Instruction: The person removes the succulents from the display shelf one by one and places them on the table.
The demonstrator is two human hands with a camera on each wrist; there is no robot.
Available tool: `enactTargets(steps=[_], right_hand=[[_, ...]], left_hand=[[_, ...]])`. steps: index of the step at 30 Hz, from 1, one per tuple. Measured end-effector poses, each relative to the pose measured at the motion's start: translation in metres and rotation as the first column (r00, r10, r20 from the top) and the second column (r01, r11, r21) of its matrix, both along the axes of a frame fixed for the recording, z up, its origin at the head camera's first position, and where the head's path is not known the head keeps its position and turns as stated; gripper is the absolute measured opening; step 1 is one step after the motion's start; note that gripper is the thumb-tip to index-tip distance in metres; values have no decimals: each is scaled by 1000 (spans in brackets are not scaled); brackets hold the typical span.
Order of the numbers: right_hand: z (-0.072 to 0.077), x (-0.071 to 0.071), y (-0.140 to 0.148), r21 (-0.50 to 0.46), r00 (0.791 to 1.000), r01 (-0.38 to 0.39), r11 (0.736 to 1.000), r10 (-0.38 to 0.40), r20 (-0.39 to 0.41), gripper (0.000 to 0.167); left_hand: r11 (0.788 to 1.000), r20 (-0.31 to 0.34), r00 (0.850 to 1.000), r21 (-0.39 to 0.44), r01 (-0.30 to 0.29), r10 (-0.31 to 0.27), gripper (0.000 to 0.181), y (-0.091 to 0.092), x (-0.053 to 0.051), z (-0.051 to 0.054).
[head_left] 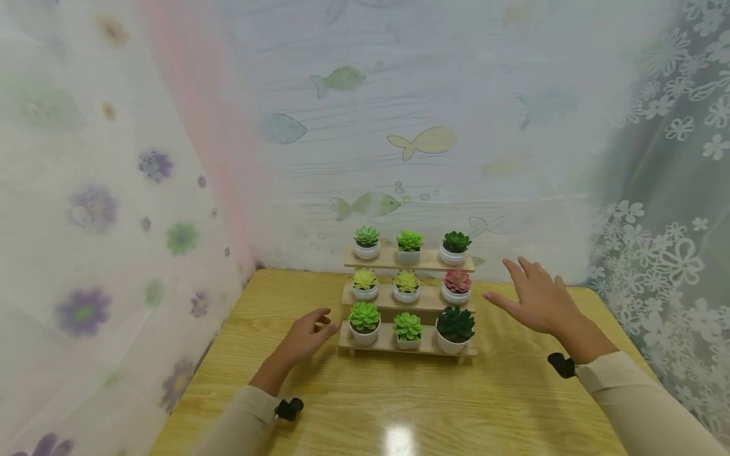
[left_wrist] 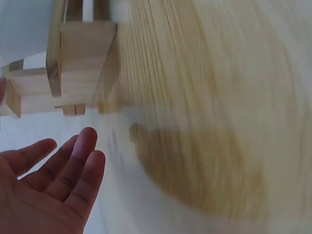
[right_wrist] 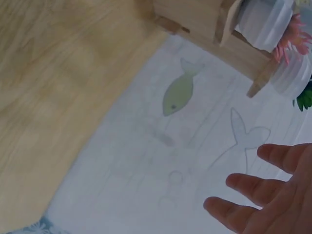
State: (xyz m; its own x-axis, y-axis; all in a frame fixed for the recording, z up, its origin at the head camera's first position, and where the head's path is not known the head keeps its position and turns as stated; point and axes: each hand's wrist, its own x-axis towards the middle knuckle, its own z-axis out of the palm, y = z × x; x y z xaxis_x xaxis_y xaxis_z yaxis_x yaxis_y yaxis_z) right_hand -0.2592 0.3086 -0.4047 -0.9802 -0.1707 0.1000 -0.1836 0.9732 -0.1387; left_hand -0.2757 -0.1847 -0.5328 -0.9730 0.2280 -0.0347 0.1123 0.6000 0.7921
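A three-step wooden plant stand [head_left: 410,345] bears rows of small potted succulents in white pots. On its top step stand a pale green succulent [head_left: 367,237], a bright green one and a dark green one [head_left: 457,242]. A pink succulent [head_left: 457,281] sits at the right of the middle step. The bottom step holds a large dark green succulent [head_left: 455,324] at its right end. My left hand [head_left: 305,335] is beside the stand's lower left side, fingers loosely bent, holding nothing. Off to the stand's right, my right hand [head_left: 542,297] is raised with spread fingers, also holding nothing.
The stand rests on a light wooden table [head_left: 365,405]. Behind it hangs a whitish curtain [head_left: 353,171] printed with fish. Flowered sheets hang at the left [head_left: 114,253] and right [head_left: 678,253]. A black wrist camera [head_left: 289,409] sits on the left sleeve.
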Motion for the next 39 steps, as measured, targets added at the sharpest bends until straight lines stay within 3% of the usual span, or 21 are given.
enactTargets(steps=[4, 9, 11, 14, 17, 23, 27, 34, 39], right_hand=[[4, -9, -2, -60, 1000, 0, 998, 0, 1, 104], [9, -21, -13, -220, 998, -39, 975, 48, 34, 100], [10, -27, -19, -284, 997, -56, 957, 69, 35, 97], [11, -35, -29, -359, 997, -60, 932, 76, 31, 92], [9, -42, -40, -426, 997, -33, 904, 59, 47, 90], [7, -55, -56, -492, 998, 16, 870, 19, 66, 91], [10, -60, -63, -519, 996, 50, 854, -6, 86, 94], [16, -66, -68, -552, 992, 104, 827, -51, 112, 99], [16, -70, -72, -564, 994, 100, 819, -55, 97, 85]], left_hand=[[980, 53, 997, 190, -62, 53, 51, 8, 3, -7], [894, 166, 980, 414, -171, 111, 42, 16, 7, -17], [860, 208, 971, 468, -202, 115, 41, 17, 9, -21], [826, 242, 965, 518, -220, 105, 42, 14, 11, -27], [809, 254, 964, 548, -210, 78, 46, 10, 10, -32], [808, 251, 968, 566, -166, 23, 49, 7, 9, -33], [817, 242, 970, 552, -167, 34, 47, 10, 11, -33], [814, 260, 964, 548, -190, 50, 43, 14, 10, -32], [819, 266, 963, 541, -191, 50, 42, 10, 12, -30]])
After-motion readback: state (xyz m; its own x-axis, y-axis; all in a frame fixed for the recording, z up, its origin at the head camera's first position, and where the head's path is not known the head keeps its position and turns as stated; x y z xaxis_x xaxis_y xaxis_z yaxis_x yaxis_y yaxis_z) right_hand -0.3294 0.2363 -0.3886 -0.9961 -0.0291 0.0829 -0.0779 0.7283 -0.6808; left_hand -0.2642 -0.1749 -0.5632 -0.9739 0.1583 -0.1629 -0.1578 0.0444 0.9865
